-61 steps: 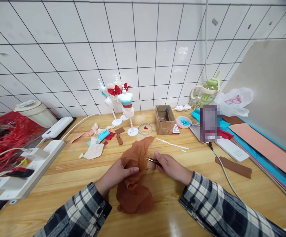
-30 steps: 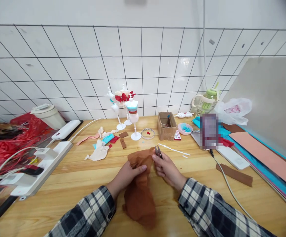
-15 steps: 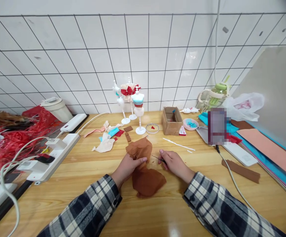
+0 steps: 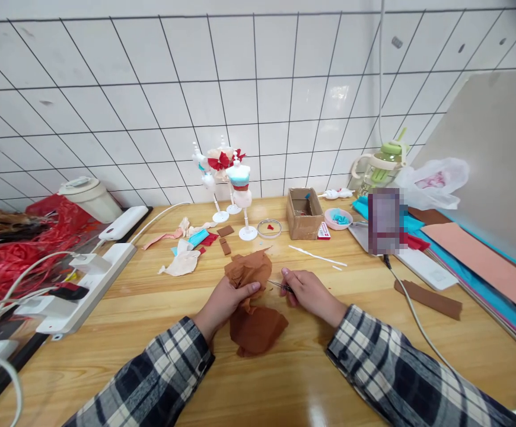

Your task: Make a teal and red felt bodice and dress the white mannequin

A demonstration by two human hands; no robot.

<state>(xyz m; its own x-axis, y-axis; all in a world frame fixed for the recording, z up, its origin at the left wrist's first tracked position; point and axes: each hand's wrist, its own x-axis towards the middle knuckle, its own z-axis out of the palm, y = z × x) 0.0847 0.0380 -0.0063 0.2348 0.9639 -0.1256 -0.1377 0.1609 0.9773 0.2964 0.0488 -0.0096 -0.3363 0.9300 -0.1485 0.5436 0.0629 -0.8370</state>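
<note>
Crumpled brown crepe paper (image 4: 248, 268) is pinched by my left hand (image 4: 228, 301), thumb on top. Below the hand, a wider part of brown paper (image 4: 258, 331) spreads over the table; whether it joins the upper part is hidden. My right hand (image 4: 311, 293) is closed around small scissors (image 4: 280, 286) with thin metal blades and a dark handle. Their tips point left and reach the right edge of the held paper. Fingers cover most of the handle.
White mini dress forms (image 4: 240, 184) wearing paper stand behind, beside a clear ring (image 4: 269, 229). A cardboard box (image 4: 305, 214) and pink bowl (image 4: 338, 219) sit farther right. Paper scraps (image 4: 184, 261) lie left, near a power strip (image 4: 91, 287). A blurred phone-like object (image 4: 383, 220) stands right.
The scissors' tips have come closer to the held paper's right edge. My view has shifted slightly, so the whole scene sits a little farther left. Both hands keep their grip.
</note>
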